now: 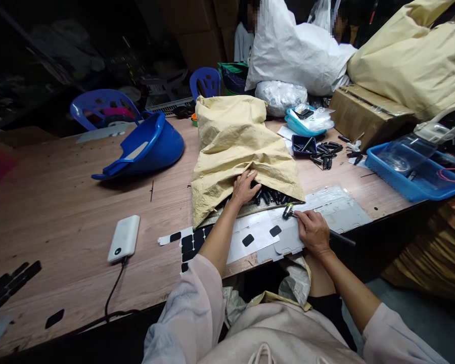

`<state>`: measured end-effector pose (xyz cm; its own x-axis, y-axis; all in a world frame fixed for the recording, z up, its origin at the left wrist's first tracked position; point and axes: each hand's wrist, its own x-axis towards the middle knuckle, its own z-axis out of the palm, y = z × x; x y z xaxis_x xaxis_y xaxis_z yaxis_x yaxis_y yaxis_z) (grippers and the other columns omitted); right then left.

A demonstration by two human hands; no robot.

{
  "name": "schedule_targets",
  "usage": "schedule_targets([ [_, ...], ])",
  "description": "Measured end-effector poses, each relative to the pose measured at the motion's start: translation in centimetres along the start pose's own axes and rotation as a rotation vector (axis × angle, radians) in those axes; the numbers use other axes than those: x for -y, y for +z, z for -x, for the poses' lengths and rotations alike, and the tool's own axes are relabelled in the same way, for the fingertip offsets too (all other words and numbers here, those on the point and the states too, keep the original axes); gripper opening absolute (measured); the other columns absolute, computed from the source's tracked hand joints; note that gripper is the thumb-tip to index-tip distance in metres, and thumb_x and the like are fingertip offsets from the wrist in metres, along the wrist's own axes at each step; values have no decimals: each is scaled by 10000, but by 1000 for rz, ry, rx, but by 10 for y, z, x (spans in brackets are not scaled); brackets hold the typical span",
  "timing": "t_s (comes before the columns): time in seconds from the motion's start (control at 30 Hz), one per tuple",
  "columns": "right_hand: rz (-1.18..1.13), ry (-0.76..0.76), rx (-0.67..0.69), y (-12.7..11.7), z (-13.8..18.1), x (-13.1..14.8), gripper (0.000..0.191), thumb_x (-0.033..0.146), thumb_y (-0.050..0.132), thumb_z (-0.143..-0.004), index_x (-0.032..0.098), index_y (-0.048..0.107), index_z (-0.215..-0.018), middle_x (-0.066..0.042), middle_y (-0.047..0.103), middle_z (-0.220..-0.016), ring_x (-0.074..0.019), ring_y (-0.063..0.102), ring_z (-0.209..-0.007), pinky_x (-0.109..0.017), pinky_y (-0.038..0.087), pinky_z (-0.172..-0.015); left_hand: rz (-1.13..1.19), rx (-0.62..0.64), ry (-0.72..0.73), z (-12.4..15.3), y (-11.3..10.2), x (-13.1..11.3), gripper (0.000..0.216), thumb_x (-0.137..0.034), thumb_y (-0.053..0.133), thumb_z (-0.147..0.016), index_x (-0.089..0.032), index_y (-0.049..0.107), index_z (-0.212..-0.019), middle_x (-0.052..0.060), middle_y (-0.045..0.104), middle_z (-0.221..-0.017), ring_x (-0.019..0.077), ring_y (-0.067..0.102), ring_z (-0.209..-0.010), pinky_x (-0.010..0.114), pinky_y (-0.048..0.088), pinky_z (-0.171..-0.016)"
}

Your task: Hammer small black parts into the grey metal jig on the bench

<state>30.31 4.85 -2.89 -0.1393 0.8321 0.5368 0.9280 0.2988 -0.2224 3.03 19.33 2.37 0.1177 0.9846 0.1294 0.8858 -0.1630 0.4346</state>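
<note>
My left hand [244, 186] reaches into the mouth of a tan paper sack [235, 146] lying on the wooden table [60, 217], fingers curled among several black pen-like parts [273, 197] spilling out of it. My right hand [313, 231] is closed on one slim black part [288, 211] with a pale tip, resting on white backing sheets [261, 235] that carry black adhesive pads [247, 240].
A white power bank [124, 238] with a cable lies to the left. An overturned blue plastic chair [147, 146] sits behind it. Blue trays [417, 174], a cardboard box [364, 114] and big sacks [409, 60] crowd the right and far side. Other people sit beyond the table.
</note>
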Motion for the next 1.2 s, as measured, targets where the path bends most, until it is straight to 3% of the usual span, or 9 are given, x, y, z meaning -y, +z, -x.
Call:
schedule_targets([
  [0.13, 3, -15, -39, 0, 0, 1, 280, 221, 537, -1017, 245, 758, -1189, -52, 690, -928, -215, 534, -870, -336, 397, -788, 9, -197, 67, 32, 8, -15, 319, -356, 633, -980, -237, 743, -1254, 129, 619, -1391, 318, 527, -1283, 463, 424, -1115],
  [0.23, -1, -4, -37, 1, -1, 1, 283, 212, 541, -1004, 251, 758, -1182, -58, 687, -943, -216, 531, -879, -338, 390, -788, -39, -228, 85, 45, 18, -28, 203, -367, 712, -930, -217, 779, -1049, 142, 633, -1252, 337, 518, -1226, 493, 397, -1108],
  [0.5, -14, 5, -26, 2, -1, 0, 293, 215, 535, -1000, 254, 752, -1193, -58, 693, -946, -219, 539, -884, -344, 401, -794, -55, -212, -105, 36, 15, -39, 102, -305, 768, -903, -220, 800, -950, 146, 628, -1224, 359, 503, -1201, 514, 425, -1037],
  [0.67, -10, 22, -25, 2, -1, 0, 293, 212, 546, -987, 258, 761, -1181, -61, 689, -945, -222, 540, -884, -352, 410, -804, 64, -283, -57, 79, 1, -20, 63, -300, 791, -890, -255, 814, -928, 91, 652, -1122, 308, 536, -1139, 472, 452, -1018],
  [0.9, -5, 17, -18, 1, -1, -1, 287, 247, 541, -1007, 248, 769, -1181, -64, 693, -948, -225, 542, -887, -351, 408, -807, 224, -78, 10, 166, 14, -3, 136, -266, 794, -881, -255, 806, -1016, 48, 691, -980, 244, 588, -1001, 390, 478, -918],
  [1.2, -72, 13, 35, -6, -8, -2, 315, 221, 553, -980, 271, 776, -1196, -74, 674, -940, -237, 555, -894, -367, 459, -826, 292, -51, -57, 169, 20, -2, 164, -256, 831, -839, -257, 793, -998, 34, 726, -968, 247, 608, -1013, 400, 471, -936],
])
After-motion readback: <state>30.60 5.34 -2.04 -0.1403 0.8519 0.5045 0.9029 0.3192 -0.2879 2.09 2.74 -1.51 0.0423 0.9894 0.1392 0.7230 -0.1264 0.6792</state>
